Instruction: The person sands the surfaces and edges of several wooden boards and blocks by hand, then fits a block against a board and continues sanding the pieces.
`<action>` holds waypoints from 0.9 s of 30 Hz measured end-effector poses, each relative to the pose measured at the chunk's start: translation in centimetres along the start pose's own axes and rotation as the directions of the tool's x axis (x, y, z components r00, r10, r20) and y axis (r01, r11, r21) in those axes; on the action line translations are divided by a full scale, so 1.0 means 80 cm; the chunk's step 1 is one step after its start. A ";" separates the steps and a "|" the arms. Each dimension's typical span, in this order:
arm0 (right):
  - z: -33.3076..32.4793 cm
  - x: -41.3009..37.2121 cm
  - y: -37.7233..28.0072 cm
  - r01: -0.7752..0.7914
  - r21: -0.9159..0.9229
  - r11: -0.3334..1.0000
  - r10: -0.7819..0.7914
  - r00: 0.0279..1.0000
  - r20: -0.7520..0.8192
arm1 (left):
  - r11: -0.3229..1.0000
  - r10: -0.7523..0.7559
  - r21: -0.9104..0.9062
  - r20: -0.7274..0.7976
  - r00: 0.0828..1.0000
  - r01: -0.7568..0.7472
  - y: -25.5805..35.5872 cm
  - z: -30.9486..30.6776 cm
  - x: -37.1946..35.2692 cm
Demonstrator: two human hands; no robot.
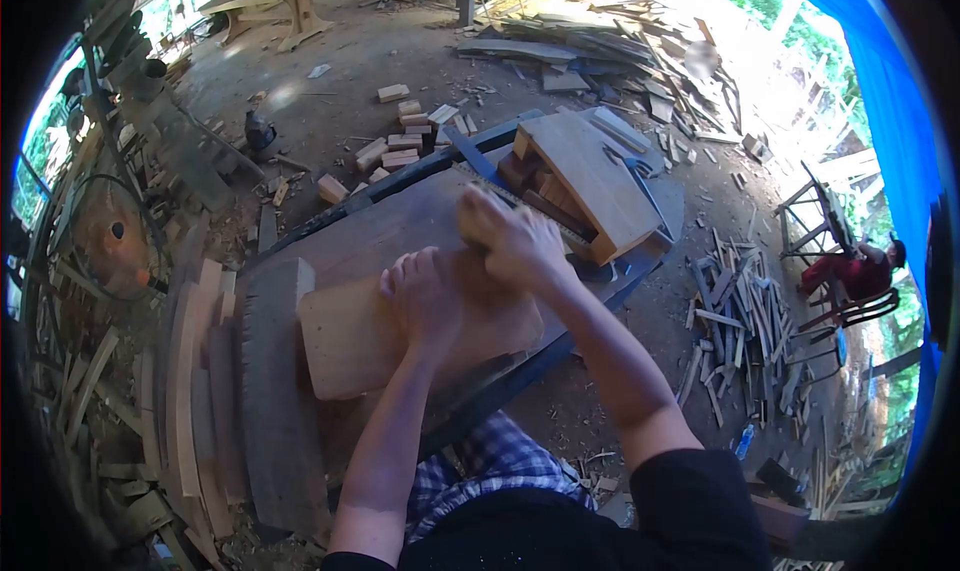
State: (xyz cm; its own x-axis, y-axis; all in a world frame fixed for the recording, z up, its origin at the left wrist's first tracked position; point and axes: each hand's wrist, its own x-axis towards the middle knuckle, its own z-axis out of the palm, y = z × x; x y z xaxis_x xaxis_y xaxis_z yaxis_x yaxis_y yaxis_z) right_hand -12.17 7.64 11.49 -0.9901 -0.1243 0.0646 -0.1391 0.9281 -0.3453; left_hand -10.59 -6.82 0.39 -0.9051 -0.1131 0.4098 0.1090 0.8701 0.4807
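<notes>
A pale wooden board (350, 341) with rounded corners lies across the workbench in front of me. My left hand (424, 296) rests on its middle, fingers stretched toward the far edge. My right hand (525, 251) is wrapped round a brownish wooden block (478, 219), held over the right part of the board; the palm hides much of this block. Just beyond my right hand, a wooden box (590, 176) stands on the bench with smaller pieces inside.
Curved planks (275, 411) stand at the bench's left end. Small wood blocks (402, 157) lie on the ground beyond it. Scrap piles (740, 321) spread to the right, near a seated person (855, 276) in red. A blue tarp (890, 101) hangs at the right.
</notes>
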 end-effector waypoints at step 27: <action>-0.036 -0.155 -0.016 -0.151 -0.078 0.985 0.165 0.961 0.222 | 1.000 -0.010 -0.011 0.029 1.000 0.010 0.006 -0.003 0.004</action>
State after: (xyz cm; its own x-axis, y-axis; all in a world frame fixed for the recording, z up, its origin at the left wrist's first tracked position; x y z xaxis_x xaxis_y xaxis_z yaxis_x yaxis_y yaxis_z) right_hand 0.34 8.98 13.85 -0.9783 -0.0442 -0.2025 0.0138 0.9609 -0.2766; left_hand -10.76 -6.55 0.94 -0.9176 -0.1075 0.3827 0.1045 0.8636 0.4932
